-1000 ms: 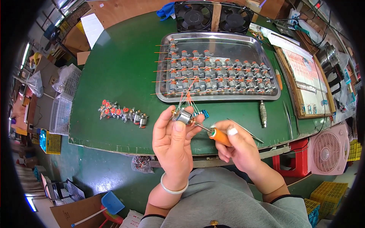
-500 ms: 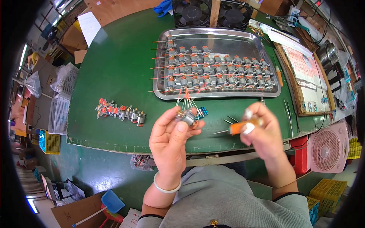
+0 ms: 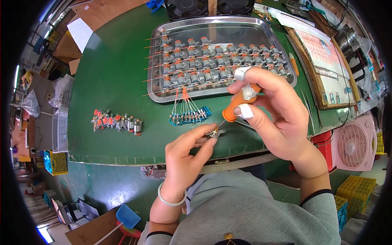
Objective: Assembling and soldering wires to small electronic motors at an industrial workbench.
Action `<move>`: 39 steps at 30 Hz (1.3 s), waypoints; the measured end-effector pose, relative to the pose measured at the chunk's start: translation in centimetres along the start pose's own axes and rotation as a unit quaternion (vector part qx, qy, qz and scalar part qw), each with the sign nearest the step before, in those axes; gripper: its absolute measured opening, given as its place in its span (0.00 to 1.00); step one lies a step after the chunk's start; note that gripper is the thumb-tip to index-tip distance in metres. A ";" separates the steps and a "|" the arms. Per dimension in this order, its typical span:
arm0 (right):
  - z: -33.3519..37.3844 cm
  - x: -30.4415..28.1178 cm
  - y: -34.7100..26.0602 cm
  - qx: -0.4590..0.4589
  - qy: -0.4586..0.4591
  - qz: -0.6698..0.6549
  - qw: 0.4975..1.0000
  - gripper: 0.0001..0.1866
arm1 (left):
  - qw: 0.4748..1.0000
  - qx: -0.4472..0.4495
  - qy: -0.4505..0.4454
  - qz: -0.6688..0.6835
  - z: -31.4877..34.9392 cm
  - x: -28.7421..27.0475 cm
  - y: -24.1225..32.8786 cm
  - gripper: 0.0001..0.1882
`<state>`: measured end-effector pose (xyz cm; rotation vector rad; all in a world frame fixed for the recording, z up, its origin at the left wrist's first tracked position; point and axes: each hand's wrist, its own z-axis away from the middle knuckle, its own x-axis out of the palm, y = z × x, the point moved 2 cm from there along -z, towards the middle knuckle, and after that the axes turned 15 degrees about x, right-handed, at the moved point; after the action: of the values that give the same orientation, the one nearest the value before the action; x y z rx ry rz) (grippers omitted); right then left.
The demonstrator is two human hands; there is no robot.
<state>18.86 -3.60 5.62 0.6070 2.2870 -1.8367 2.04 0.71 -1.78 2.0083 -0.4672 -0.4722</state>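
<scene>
Pinched between the thumb and fingers of my left hand [image 3: 191, 146] is a small metal component [image 3: 214, 132] with a lug sticking out on the right. My right hand [image 3: 277, 110] grips an orange-handled tool [image 3: 232, 111], its thin metal shaft pointing down-left and meeting the component. Whether the tool is a screwdriver or an awl I cannot tell. White tape wraps the right thumb and a fingertip. Just beyond my left hand lies a fan of blue-ended parts [image 3: 190, 117] with pale and red leads.
A steel tray [image 3: 154, 92] holds rows of grey cylindrical components with orange tops and long red wires. More components [image 3: 116, 121] lie at the left of the green table [image 3: 118, 69]. A wooden-framed board [image 3: 322, 73], tweezers [image 3: 306, 104] and another orange-handled tool [image 3: 293, 65] are at the right.
My right hand has come left and up, bringing the tool to the component. My left hand has moved slightly right and lower, turning the component and uncovering the blue-ended parts. The view has shifted.
</scene>
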 end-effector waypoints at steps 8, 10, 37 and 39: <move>-0.7 0.4 0.8 0.078 -0.014 -0.067 0.995 0.20 | 0.999 -0.034 -0.002 0.013 -0.2 -0.2 0.1 0.14; -1.0 0.5 0.9 0.091 0.014 -0.041 0.995 0.20 | 1.000 -0.021 0.000 0.001 -0.2 0.0 -0.1 0.14; -2.3 -0.5 0.4 0.151 -0.053 -0.037 0.986 0.10 | 0.999 0.030 -0.004 -0.037 -0.3 0.0 -0.2 0.13; -2.9 -0.1 0.8 0.176 -0.046 -0.050 0.982 0.22 | 0.999 0.019 0.013 -0.032 -0.3 0.1 -0.3 0.13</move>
<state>19.66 -0.73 5.62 0.4458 1.9817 -2.2889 2.32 1.01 -1.95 2.0688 -0.3994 -0.4802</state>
